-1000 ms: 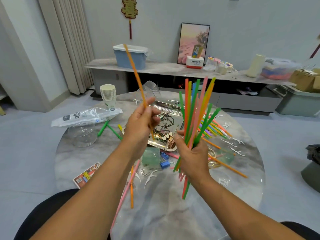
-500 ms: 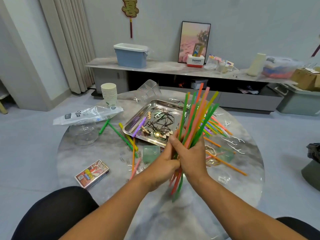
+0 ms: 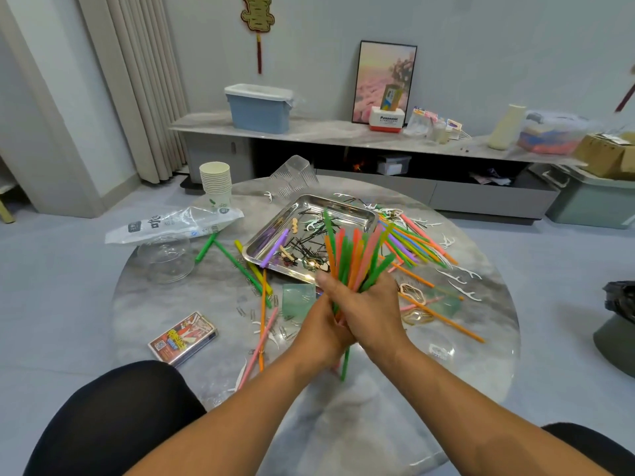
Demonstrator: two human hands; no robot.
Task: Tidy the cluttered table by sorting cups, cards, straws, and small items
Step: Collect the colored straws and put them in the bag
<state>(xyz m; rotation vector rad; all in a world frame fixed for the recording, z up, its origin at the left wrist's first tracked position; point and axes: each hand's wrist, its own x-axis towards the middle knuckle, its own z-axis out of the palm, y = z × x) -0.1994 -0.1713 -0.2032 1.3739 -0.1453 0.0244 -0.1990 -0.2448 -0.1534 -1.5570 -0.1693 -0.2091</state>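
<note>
Centrally, a bundle of straws (image 3: pixel 357 255) in green, orange and pink stands upright over the round marble surface (image 3: pixel 464 365), its lower ends poking out below the hands and its upper ends fanning over the near edge of a steel tray (image 3: pixel 347 209). Both hands are pressed together and clamped around the bundle: the right hand (image 3: pixel 372 310) wraps it from the right, the left hand (image 3: pixel 319 333) closes on it lower down from the left.

The tray holds black hairpins, a purple straw, small wooden pieces and white floss picks. To its right a loose heap of straws (image 3: pixel 415 242) lies on the surface, with more floss picks (image 3: pixel 460 280) scattered beyond. To the tray's left lie green, yellow and orange straws (image 3: pixel 240 266), and paper clips (image 3: pixel 247 312) are strewn nearby.

Near the left edge sits a boxed deck of cards (image 3: pixel 184 338) with a red and yellow cover; its lettering is too small to read, though a QR code shows at one corner. Farther back a stack of paper cups (image 3: pixel 215 183) stands upright, a plastic sleeve (image 3: pixel 171 225) with unreadable black characters lies beside it, and an upturned clear bowl (image 3: pixel 166 257) rests just in front.

On the long shelf behind, a red and white box (image 3: pixel 386 119) reads "Panasonic", next to a blue bin (image 3: pixel 259 108) and a framed picture (image 3: pixel 385 77).
</note>
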